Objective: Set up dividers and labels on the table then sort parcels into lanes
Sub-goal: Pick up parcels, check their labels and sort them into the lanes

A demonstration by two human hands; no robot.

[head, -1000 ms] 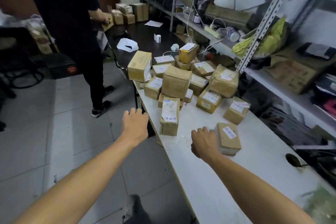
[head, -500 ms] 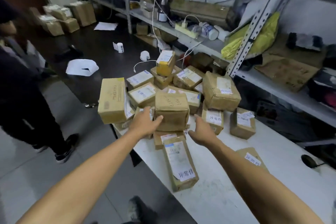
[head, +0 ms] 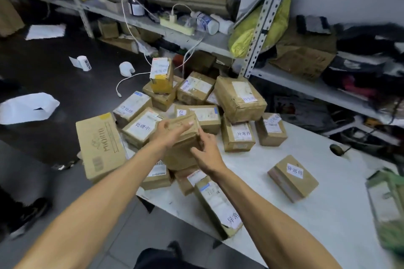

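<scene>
A heap of taped brown cardboard parcels with white labels fills the far end of the white table [head: 306, 214]. Both my hands are on one brown parcel [head: 185, 148] in the middle of the heap. My left hand [head: 168, 132] lies over its top with fingers stretched across. My right hand [head: 206, 150] holds its right side, fingers curled against it. A long labelled parcel [head: 218, 205] lies near the table's front edge. Another labelled parcel [head: 293, 178] sits apart to the right. A large printed carton [head: 99, 146] leans at the heap's left.
Metal shelving [head: 260, 24] crowded with boxes, bags and cables runs behind the table. A dark table [head: 54, 76] further back holds a label roll [head: 84, 63], white papers and a cable. A green-and-white packet [head: 387, 203] lies at the right edge. Another person's shoe [head: 28, 214] shows at lower left.
The view has swung closer over the heap. Both hands have gone from reaching toward the brown parcel to resting on and gripping it. The other person has slid out of view to the left.
</scene>
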